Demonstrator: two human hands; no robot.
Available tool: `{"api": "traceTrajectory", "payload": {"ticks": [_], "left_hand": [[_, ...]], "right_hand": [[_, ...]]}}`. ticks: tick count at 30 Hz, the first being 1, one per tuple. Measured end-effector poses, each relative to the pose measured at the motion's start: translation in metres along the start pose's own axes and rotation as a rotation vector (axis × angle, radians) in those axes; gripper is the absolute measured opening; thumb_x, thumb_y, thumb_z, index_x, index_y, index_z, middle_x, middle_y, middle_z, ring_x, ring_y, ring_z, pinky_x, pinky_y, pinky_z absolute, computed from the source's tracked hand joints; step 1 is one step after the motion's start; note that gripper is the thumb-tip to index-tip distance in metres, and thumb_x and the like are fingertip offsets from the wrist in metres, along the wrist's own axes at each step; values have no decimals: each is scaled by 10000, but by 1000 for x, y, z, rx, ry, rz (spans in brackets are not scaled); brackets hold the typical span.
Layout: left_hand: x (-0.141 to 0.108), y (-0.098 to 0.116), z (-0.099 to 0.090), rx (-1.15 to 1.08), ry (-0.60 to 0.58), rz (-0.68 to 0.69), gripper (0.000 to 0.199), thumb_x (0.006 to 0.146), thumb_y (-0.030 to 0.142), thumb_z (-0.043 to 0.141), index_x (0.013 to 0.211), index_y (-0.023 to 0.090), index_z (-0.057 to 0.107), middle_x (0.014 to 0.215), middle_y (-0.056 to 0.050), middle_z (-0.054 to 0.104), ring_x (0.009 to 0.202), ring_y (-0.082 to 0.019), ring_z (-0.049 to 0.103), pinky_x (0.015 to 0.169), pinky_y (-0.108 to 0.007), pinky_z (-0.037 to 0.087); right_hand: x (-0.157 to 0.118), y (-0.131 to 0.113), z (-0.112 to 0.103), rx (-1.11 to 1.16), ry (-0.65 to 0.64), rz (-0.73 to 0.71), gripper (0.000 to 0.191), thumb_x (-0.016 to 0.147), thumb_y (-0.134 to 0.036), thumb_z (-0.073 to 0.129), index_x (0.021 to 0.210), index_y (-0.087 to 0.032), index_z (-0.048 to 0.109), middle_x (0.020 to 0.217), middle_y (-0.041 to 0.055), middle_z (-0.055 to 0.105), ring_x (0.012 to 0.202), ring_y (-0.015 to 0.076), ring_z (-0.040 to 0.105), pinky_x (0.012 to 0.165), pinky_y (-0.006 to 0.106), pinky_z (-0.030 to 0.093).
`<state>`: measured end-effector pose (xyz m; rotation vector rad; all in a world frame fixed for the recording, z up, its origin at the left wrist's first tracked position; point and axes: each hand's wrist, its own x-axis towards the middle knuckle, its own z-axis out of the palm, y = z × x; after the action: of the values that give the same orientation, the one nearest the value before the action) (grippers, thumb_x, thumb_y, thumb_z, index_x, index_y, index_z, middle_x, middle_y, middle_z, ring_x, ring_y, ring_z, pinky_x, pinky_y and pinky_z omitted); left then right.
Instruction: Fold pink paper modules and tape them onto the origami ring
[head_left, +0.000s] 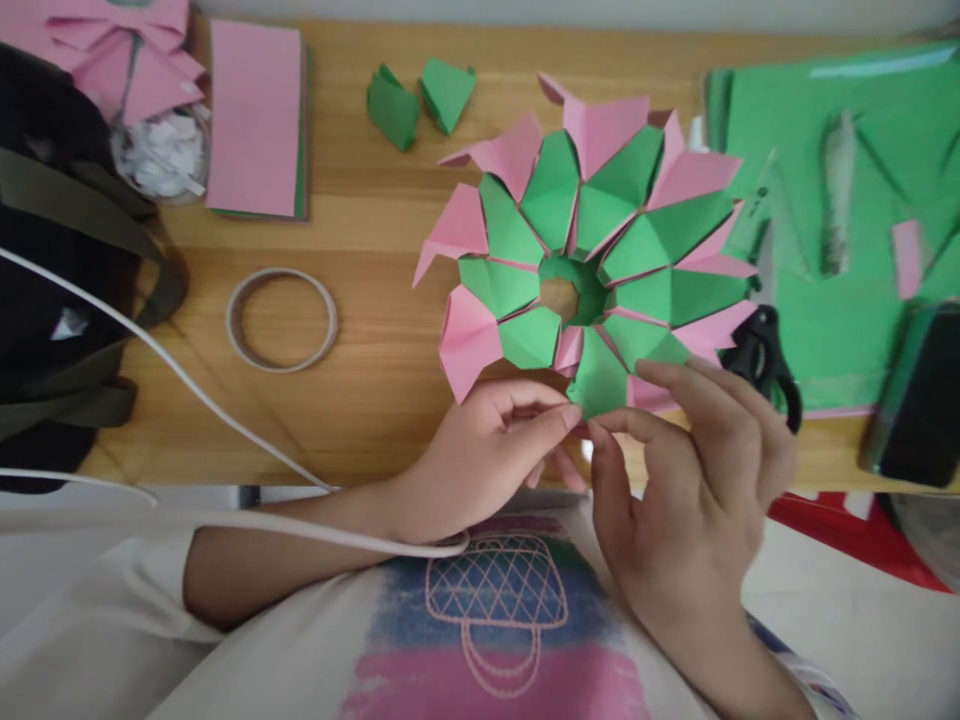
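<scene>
A folded paper flower (641, 250) with green petals and pink outer tips lies on the table, with a round hole through its middle. At its near side, my left hand (495, 440) pinches the edge of a green petal (602, 375) between thumb and forefinger. My right hand (690, 480) is closed in a pinch beside it, thumb and forefinger meeting at the same petal's near corner. Whatever is between the right fingertips is too small to make out. The right hand's other fingers are bent over the flower's near right side.
Two green folded pieces (448, 95) lie behind the flower. Left are a tape roll (235, 320), pink paper stack (255, 120), tub of paper scraps (161, 155) and black bag (52, 250). Right are black-handled scissors (765, 360), a green sheet (810, 340) and phone (919, 395). White cable (187, 375) crosses my left arm.
</scene>
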<state>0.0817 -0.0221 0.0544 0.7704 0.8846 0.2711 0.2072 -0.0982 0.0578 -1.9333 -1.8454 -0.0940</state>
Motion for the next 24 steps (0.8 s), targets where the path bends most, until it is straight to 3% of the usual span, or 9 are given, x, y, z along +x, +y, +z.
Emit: {"api": "traceTrajectory", "payload": {"ticks": [12,24], "left_hand": [[1,-3,-3,-34,-45,-28,226,912,267,525,749,143,621,565,5,637,486,-68,490,486,-181,378],[1,0,-3,69,10,-38,245,885,322,581,725,139,610,544,9,641,445,-50,466,456,-169,365]], "right_hand": [[0,4,-1,252,-38,261,89,825,-251,651,794,-169,639,1123,135,615,1158,299,549,976,526,426],[-5,4,-6,298,-41,232,28,817,-158,640,844,-150,641,1182,138,601,1266,298,475,1064,504,378]]}}
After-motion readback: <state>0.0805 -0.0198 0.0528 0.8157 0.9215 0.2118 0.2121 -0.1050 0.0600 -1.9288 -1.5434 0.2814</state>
